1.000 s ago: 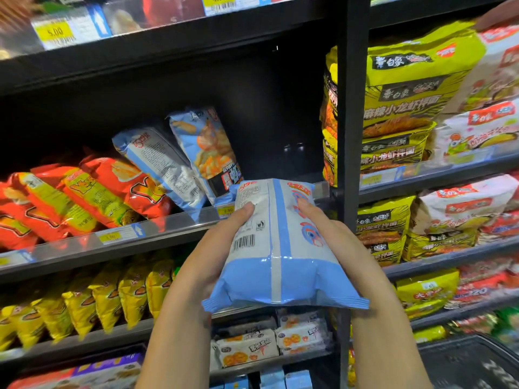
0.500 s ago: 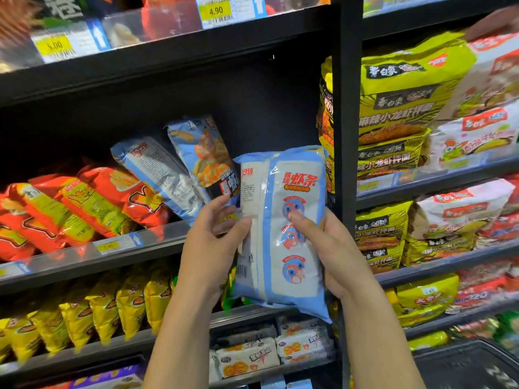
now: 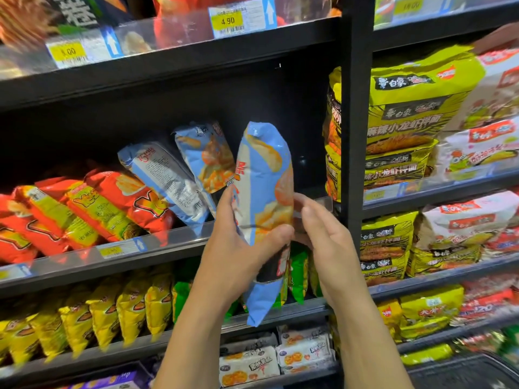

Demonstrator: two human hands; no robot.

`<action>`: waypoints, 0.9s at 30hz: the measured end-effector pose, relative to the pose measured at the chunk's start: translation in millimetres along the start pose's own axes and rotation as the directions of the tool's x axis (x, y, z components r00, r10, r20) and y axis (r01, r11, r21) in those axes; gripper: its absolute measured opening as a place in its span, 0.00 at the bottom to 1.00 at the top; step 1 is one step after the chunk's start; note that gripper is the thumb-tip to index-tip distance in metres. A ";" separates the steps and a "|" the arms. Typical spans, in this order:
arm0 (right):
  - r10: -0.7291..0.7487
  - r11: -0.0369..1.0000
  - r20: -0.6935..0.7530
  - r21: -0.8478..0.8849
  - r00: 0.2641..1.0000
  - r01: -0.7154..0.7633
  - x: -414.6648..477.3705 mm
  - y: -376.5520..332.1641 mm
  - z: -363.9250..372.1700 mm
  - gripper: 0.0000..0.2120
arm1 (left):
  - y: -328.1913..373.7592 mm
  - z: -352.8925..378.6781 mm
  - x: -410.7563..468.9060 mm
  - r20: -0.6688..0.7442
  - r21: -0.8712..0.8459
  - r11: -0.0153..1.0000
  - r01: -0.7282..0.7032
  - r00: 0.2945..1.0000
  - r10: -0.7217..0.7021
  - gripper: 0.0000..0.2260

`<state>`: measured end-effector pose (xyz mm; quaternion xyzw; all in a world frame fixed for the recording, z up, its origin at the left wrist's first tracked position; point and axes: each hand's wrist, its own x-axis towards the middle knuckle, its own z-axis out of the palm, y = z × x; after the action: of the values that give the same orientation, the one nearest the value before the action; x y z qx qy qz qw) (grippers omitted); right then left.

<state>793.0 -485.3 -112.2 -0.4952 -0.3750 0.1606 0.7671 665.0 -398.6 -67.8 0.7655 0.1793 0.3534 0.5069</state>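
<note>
Gripping blue bag (image 3: 264,169) | left hand (image 3: 236,248) fingers behind (upright) | right hand (image 3: 325,240) beside

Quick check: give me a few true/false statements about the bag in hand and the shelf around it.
The left hand grips the blue bag. True.
The blue bag lies flat on the shelf. False: it is held upright in front of the shelf's edge.
Two more blue bags lean on that shelf beside orange-red bags. True.
The yellow price tag above reads 9.40. False: it reads 4.90.
</note>
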 end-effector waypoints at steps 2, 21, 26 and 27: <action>-0.045 0.999 -0.002 -0.021 0.999 0.045 0.1 2.3 -1.2 0.13 | -3.3 -2.8 0.9 -0.083 -0.028 1.000 -0.001 0.997 -0.002 0.40; 0.141 0.984 0.055 0.103 0.988 -0.147 3.0 -0.1 -1.5 0.23 | -20.1 -15.8 8.9 0.116 -0.410 0.892 0.190 0.981 -0.156 0.22; 0.108 0.990 0.040 0.086 0.993 -0.111 3.5 1.4 1.4 0.24 | -21.7 -13.8 10.3 0.074 -0.324 0.932 0.162 0.986 -0.146 0.24; 0.111 0.990 0.042 0.078 0.993 -0.114 3.8 2.0 1.9 0.24 | -22.1 -14.0 10.5 0.065 -0.327 0.932 0.160 0.987 -0.146 0.24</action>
<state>794.4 -480.9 -112.0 -0.4814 -0.3540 0.2280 0.7688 664.0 -373.5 -80.7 0.6602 0.1665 0.3228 0.6575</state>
